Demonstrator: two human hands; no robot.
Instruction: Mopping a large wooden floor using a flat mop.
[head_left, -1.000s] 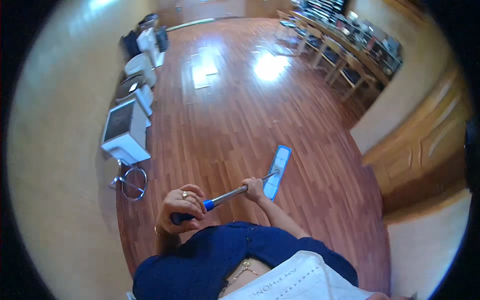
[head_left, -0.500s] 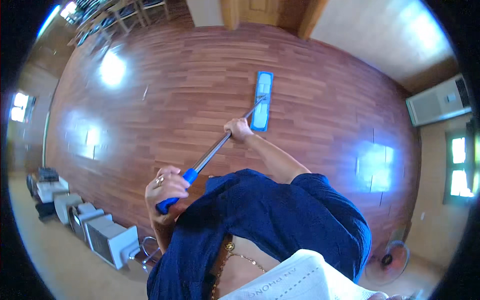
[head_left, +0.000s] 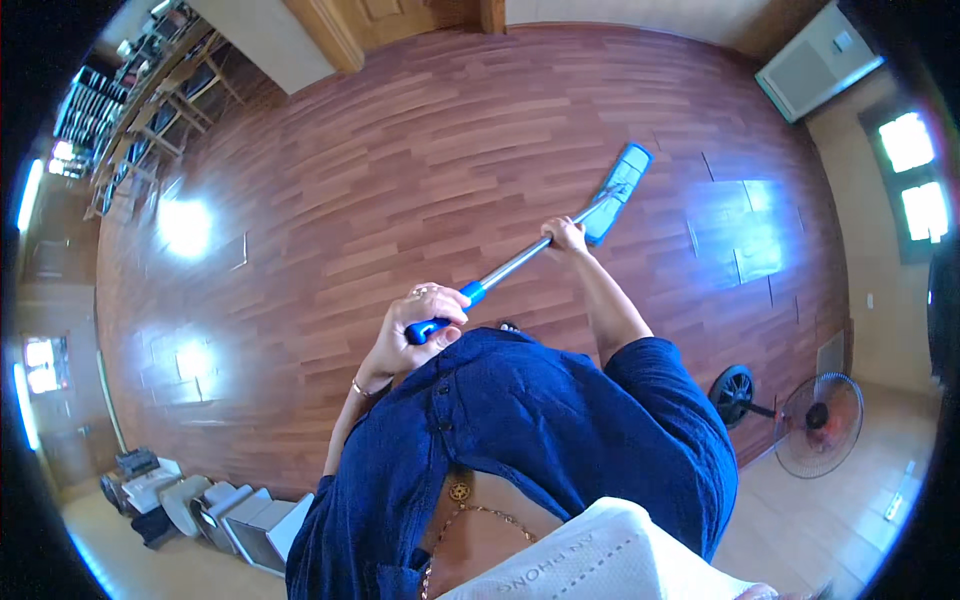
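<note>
Fingers (head_left: 447, 299) of the left hand (head_left: 414, 310) are gripping a blue plastic handle (head_left: 424, 331), the right hand (head_left: 567, 237) is clasping its silver metal pole (head_left: 517, 259), likely for leverage; the rectangular blue mop head (head_left: 605, 218) is lying on reddish-brown plank floor (head_left: 400, 190).

A long-handled flat mop (head_left: 518, 259) slants across the view, its slim, shiny silver metal pole (head_left: 530, 250) rising from the upper right to a smooth, bright-blue grip (head_left: 474, 291) at the lower left. The narrow rectangular mop head (head_left: 611, 207), pale blue with a brighter blue border, appears to lie flat on the reddish-brown wood-plank floor (head_left: 430, 170), its far end angled rightward.
</note>
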